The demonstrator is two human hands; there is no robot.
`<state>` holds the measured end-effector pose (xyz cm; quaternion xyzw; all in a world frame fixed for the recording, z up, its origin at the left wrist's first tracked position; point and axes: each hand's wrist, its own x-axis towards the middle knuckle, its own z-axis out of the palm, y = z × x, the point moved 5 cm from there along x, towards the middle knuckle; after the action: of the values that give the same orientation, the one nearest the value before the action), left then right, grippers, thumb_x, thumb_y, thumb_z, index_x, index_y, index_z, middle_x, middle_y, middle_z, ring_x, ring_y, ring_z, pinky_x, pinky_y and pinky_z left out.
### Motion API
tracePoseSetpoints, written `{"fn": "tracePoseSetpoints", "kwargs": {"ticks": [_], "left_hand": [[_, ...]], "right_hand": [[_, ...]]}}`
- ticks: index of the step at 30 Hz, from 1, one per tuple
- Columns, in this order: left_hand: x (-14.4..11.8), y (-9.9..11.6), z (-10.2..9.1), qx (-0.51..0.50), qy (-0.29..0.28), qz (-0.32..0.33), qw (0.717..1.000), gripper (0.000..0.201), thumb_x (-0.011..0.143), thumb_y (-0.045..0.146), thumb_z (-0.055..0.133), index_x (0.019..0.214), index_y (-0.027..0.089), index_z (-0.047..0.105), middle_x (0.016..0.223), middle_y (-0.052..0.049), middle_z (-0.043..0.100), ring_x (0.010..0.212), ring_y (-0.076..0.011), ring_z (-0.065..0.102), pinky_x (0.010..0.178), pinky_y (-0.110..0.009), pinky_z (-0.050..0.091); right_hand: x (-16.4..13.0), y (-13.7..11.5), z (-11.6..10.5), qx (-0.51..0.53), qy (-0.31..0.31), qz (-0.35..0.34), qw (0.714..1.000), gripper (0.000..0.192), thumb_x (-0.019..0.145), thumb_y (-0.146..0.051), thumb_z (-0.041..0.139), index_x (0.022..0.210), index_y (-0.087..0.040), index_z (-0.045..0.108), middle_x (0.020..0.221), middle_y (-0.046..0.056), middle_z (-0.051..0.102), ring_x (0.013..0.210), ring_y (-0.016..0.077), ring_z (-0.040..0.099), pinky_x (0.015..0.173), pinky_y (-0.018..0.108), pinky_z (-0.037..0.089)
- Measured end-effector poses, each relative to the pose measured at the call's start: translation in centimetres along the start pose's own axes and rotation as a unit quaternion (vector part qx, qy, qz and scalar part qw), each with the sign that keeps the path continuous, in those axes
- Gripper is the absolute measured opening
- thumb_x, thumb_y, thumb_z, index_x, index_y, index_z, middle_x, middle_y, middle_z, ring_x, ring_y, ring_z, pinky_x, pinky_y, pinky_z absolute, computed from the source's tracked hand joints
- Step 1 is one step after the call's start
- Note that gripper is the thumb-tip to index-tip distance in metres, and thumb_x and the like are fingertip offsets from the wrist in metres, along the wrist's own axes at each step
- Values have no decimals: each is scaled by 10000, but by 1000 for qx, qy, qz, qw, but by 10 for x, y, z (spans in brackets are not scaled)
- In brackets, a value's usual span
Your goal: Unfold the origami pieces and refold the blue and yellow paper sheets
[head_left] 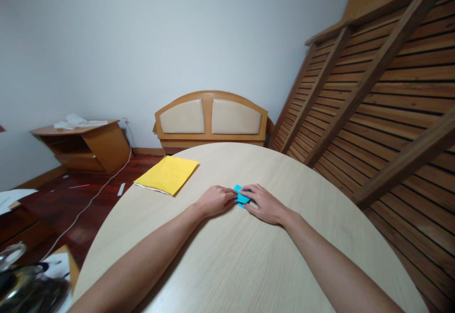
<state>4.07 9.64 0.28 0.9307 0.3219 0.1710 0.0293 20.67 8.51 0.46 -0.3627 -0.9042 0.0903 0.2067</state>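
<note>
A small folded piece of bright blue paper [242, 196] lies on the round pale wooden table [249, 261], a little beyond its middle. My left hand [214, 200] rests on the table with its fingertips pressing the paper's left edge. My right hand [263, 203] lies flat to the right, fingers on the paper's right part. Both forearms stretch across the table toward it. Most of the paper is hidden under my fingers.
A stack of yellow paper sheets [167, 174] lies at the table's far left edge. A wooden headboard [210, 119] leans on the wall behind. A slatted bed frame [384, 95] stands at the right. A low wooden cabinet [83, 145] and a white cable [88, 201] are at the left.
</note>
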Motion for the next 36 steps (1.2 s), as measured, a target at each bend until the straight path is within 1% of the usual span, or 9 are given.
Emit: {"fn": "tracePoseSetpoints", "kwargs": {"ticks": [3,7,16,21,23,26,30,33,36], "left_hand": [[0,2,1,7,-11,25,1000,242,990,295,457,1063,236,681,1092,-67,704,961,-187,681,895,-292,503],[1,3,0,15,-6,25,1000,254,997,302,448,1048,226,685,1067,-73,700,936,-182,681,877,-285,507],[1,5,0,62,-11,31,998,240,996,274,451,1024,211,681,1016,-61,684,853,-162,677,780,-253,505],[1,4,0,86,-22,19,996,193,974,242,480,1038,212,660,993,-46,675,812,-162,667,735,-251,495],[1,4,0,88,-23,11,996,176,962,227,491,1050,211,643,986,-42,671,802,-161,663,728,-251,492],[1,3,1,87,-24,-1,996,156,955,222,501,1044,212,628,983,-38,664,801,-164,660,718,-249,488],[1,1,1,77,-18,-13,997,161,975,233,474,1026,207,625,941,-37,657,801,-165,656,701,-245,481],[1,-2,2,62,-7,-17,998,187,992,236,445,1009,203,629,917,-38,657,800,-159,653,698,-240,475],[1,-5,4,34,5,-18,999,209,1002,241,431,1021,204,635,915,-38,669,804,-152,652,704,-234,472]], "right_hand": [[0,4,0,15,17,11,1000,388,878,-253,578,1264,-213,586,1233,93,626,1154,254,534,1022,420,427],[-2,9,-1,30,25,15,999,306,883,-201,555,1183,-186,615,1167,105,647,1117,242,553,993,398,450],[-1,9,0,35,27,2,999,362,900,-152,519,1240,-191,637,1158,118,654,1118,241,551,988,391,461],[0,7,-1,22,30,-20,999,271,899,-127,524,1113,-202,670,1187,96,650,1116,236,553,994,399,451],[0,7,-2,21,34,-30,999,255,905,-119,520,1090,-206,672,1162,90,650,1087,227,566,975,389,457],[0,9,-2,21,37,-38,998,286,922,-120,508,1121,-232,679,1098,78,657,1037,216,583,930,374,474],[0,13,-2,19,35,-40,998,320,943,-142,500,1175,-266,683,1080,72,665,1013,217,589,902,367,478],[1,15,-2,26,34,-32,999,303,958,-182,501,1186,-270,680,1024,63,695,965,216,607,877,366,479],[0,15,-5,44,47,-12,998,270,968,-215,502,1176,-254,671,1051,60,708,976,214,620,888,364,474]]}}
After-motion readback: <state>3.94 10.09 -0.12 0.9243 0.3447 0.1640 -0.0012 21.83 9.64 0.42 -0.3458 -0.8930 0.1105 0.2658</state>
